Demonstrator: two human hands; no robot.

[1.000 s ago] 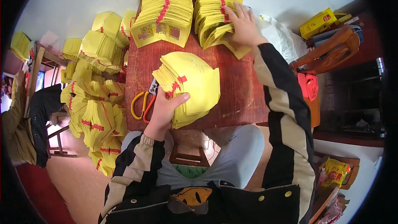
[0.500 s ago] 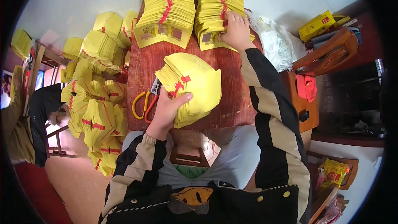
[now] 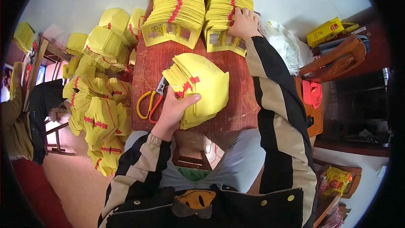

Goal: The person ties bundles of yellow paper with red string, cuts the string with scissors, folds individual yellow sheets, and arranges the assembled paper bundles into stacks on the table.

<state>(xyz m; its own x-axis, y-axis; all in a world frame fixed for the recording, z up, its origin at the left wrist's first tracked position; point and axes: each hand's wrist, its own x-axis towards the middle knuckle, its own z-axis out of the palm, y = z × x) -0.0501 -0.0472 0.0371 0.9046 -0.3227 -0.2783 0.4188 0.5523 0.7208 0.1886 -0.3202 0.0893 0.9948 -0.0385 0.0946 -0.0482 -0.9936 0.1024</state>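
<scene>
My left hand [image 3: 175,109] grips the lower left side of a thick bundle of yellow paper [image 3: 206,84], its thumb on top near small red marks. The bundle rests on the red wooden table [image 3: 240,114]. At the back right, my right hand [image 3: 244,23] lies with bent fingers on the right edge of a row of yellow papers [image 3: 221,10] with a red strip. Another such row [image 3: 175,12] stands to its left, printed on its front sheet. Scissors with yellow and red handles [image 3: 152,101] lie left of my left hand.
Many yellow bundles [image 3: 99,114] are piled left of the table. White plastic bag [image 3: 287,46] with pale strands sits at the right, beside a wooden chair [image 3: 337,59] and a red item [image 3: 312,93]. A person's sleeve [image 3: 14,122] shows at the far left.
My right hand has moved back and left along the right row, whose front sheets now stand closer together. My left hand stays on the bundle. The view has shifted slightly.
</scene>
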